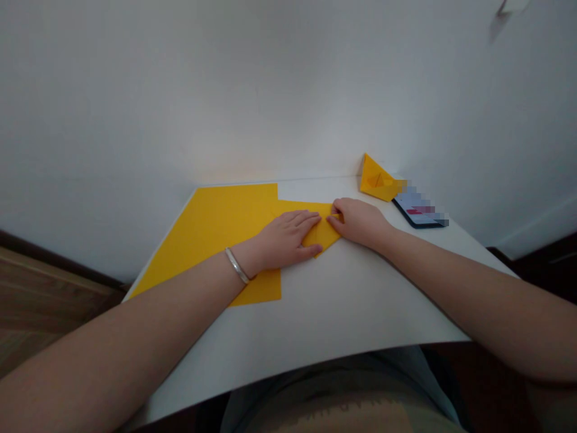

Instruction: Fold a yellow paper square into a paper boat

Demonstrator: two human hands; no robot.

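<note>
A folded piece of yellow paper [325, 233] lies on the white table under both my hands. My left hand [291, 236] rests flat on it, fingers stretched out and thumb spread toward its near edge. At its right end, my right hand [358, 219] pinches the paper's edge between thumb and curled fingers. Part of the folded paper is hidden beneath my left palm. To the left, a larger yellow sheet [216, 222] lies flat, partly covered by my left forearm.
A folded yellow paper boat [378, 180] stands at the back right of the white table [351, 307]. Beside it lies a phone [417, 210] with its screen lit, partly blurred out. White walls rise behind the table and on the right.
</note>
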